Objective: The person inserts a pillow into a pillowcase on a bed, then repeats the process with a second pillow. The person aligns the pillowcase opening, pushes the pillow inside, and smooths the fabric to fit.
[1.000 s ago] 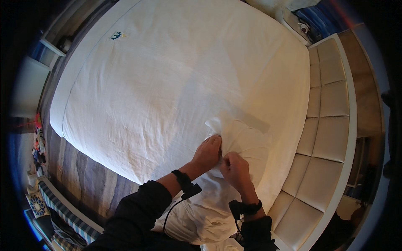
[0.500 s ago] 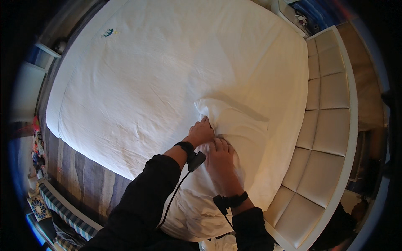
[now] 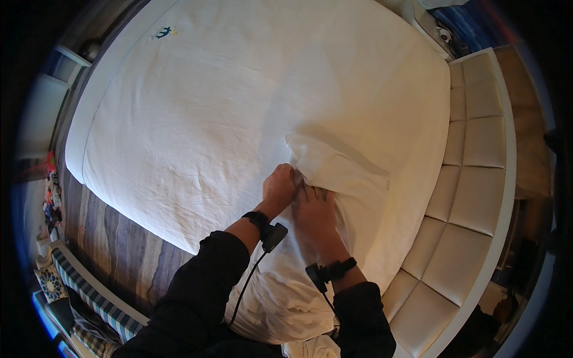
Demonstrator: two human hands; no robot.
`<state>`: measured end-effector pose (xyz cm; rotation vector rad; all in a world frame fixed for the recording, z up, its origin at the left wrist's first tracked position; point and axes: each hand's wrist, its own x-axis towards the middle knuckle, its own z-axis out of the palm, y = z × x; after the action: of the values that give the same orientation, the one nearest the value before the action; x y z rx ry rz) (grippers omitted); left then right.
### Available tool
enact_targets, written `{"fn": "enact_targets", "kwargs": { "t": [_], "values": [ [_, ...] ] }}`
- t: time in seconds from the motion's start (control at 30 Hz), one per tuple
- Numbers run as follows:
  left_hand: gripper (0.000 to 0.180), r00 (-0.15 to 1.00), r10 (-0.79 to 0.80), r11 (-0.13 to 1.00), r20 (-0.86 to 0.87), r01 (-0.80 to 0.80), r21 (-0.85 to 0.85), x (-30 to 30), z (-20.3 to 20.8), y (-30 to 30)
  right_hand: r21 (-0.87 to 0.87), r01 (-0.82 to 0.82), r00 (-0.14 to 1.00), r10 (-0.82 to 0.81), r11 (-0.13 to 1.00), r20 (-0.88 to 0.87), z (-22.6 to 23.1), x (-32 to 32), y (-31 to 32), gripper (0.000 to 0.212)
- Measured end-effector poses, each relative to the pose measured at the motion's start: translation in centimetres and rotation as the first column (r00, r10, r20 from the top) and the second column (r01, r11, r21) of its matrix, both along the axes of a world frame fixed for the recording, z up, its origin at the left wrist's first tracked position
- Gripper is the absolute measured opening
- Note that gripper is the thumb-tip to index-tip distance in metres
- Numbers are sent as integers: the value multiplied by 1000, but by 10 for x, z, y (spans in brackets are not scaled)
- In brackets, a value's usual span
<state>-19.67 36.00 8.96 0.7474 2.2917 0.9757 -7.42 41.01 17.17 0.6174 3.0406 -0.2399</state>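
Observation:
A white pillowcase (image 3: 340, 164) lies over the near right part of the bed, its far end raised to a corner and its near part crumpled toward my body. My left hand (image 3: 279, 186) is closed on the left edge of the pillowcase, thumb side hidden in the folds. Right beside it, my right hand (image 3: 315, 212) has its back up and fingers bent into the fabric, their tips partly lost in the folds. Whether a pillow fills the case cannot be seen. Both wrists wear black straps with small cabled boxes.
A white fitted sheet (image 3: 197, 107) covers the wide bed. Along the right runs a padded beige headboard (image 3: 477, 197). Striped wood-look floor (image 3: 125, 238) borders the bed at left, with a striped sofa (image 3: 89, 292) at the lower left.
My left hand has drawn slightly left and curled more tightly at the pillowcase edge. The right hand's fingers have gone a little farther into the folds. The whole view has shifted slightly.

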Motion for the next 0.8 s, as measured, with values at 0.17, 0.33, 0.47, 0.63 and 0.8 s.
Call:
{"fn": "enact_targets", "kwargs": {
  "t": [0.17, 0.33, 0.47, 0.63, 0.8],
  "values": [
    [17, 992, 121, 987, 26, -123, 100, -5, -4, -13, 115, -67, 994, 76, 991, -74, -22, -17, 16, 44],
    [21, 989, 93, 989, 117, -105, 105, 10, -16, -40, 37, -41, 998, 39, 998, 56, -44, -31, 21, 52],
    [20, 978, 100, 990, 181, -116, 77, 27, -15, -80, -167, 23, 848, 69, 986, 525, -55, -45, 28, 59],
    [32, 998, -19, 986, 59, 9, 166, 40, 17, -123, -367, 167, 811, 85, 915, 579, -62, -58, 34, 53],
    [47, 989, -135, 987, 64, 128, 102, 56, 47, -137, -394, 142, 909, 37, 908, 415, -57, -40, 21, 32]
  ]
}}
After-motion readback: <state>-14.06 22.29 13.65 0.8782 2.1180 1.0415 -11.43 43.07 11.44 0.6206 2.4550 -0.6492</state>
